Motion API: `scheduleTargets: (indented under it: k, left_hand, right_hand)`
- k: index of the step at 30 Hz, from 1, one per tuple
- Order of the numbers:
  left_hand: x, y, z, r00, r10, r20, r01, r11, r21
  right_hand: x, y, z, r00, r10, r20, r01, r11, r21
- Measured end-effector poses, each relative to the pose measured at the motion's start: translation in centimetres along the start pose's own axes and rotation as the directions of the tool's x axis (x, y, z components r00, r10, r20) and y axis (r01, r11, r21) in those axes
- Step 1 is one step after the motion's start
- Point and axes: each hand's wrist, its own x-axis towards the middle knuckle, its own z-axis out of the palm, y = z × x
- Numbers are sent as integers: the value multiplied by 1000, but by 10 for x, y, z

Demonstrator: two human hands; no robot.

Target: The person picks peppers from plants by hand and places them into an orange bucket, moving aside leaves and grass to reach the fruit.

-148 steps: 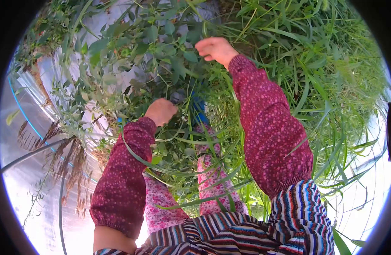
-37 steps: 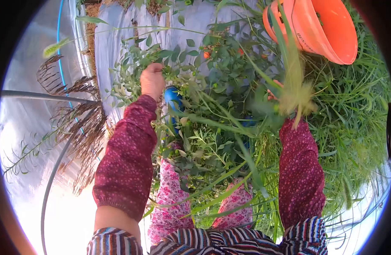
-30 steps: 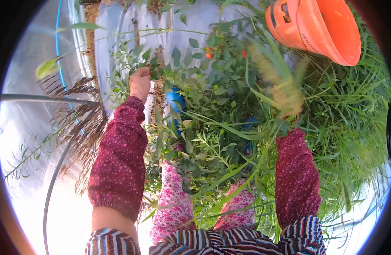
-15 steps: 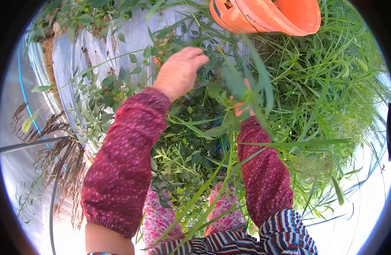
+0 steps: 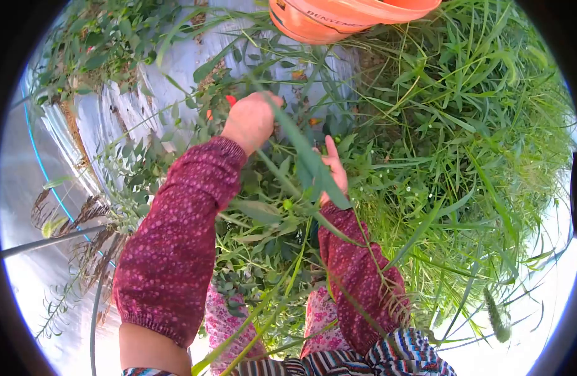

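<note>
My left hand point(image 5: 251, 120) is over the leafy plants, its back toward the camera and its fingers curled down, mostly out of sight. A small red fruit point(image 5: 230, 100) shows just beside its knuckles. Farther right, my right hand point(image 5: 334, 168) has a finger stretched upward among the stems, while a broad green leaf point(image 5: 310, 166) covers part of it. Whether this hand holds anything is hidden. Both forearms wear dark red patterned sleeves.
An orange bucket point(image 5: 319, 19) stands at the top. Tall grass point(image 5: 451, 150) fills the right side. Pale plastic sheeting point(image 5: 169, 91), a blue line point(image 5: 42, 166) and a grey pipe point(image 5: 53, 241) lie on the left.
My left hand has shifted slightly left and down, its fingers now less visible. My right hand has moved left and shows more. The bucket sits higher and farther left in view.
</note>
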Motion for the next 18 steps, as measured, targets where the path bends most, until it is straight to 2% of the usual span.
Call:
scheduleTargets:
  k: [2, 4, 5, 6, 7, 12, 14, 15, 16, 17, 18]
  left_hand:
    - [34, 10, 19, 1000, -4, 24, 5, 1000, -21]
    - [54, 13, 41, 942, -143, 304, 101, 983, 151]
    - [59, 12, 49, 942, -145, 304, 101, 983, 156]
    - [62, 13, 54, 856, -351, 379, 264, 928, 263]
    - [65, 15, 59, 725, -541, 426, 400, 835, 378]
    - [41, -5, 69, 664, -549, 508, 424, 835, 350]
    - [19, -22, 80, 836, -336, 434, 343, 937, 65]
    - [9, -19, 80, 835, -343, 430, 344, 936, 79]
    - [-2, -10, 82, 866, -363, 343, 438, 882, -172]
    - [-11, -4, 81, 880, -402, 253, 474, 772, -423]
    - [-16, 2, 73, 879, -408, 247, 477, 772, -420]
  right_hand:
    - [-5, -8, 13, 988, 130, -82, -121, 987, 107]
    - [0, -8, 7, 989, 132, -63, -126, 988, 86]
    - [1, -10, 5, 990, 135, -29, -132, 988, 80]
    - [3, -12, 3, 991, 137, 4, -137, 988, 73]
    - [4, -15, 1, 987, 150, 60, -156, 983, 101]
    - [9, -26, 11, 981, 171, 95, -178, 981, 72]
    - [16, -31, 15, 982, 188, 16, -189, 982, 23]
    - [18, -33, 20, 980, 197, -33, -198, 978, -61]
    - [19, -35, 25, 979, 204, -21, -205, 977, -57]
    - [19, -37, 30, 974, 212, -77, -222, 962, -159]
    - [19, -39, 35, 968, 210, -137, -240, 935, -262]
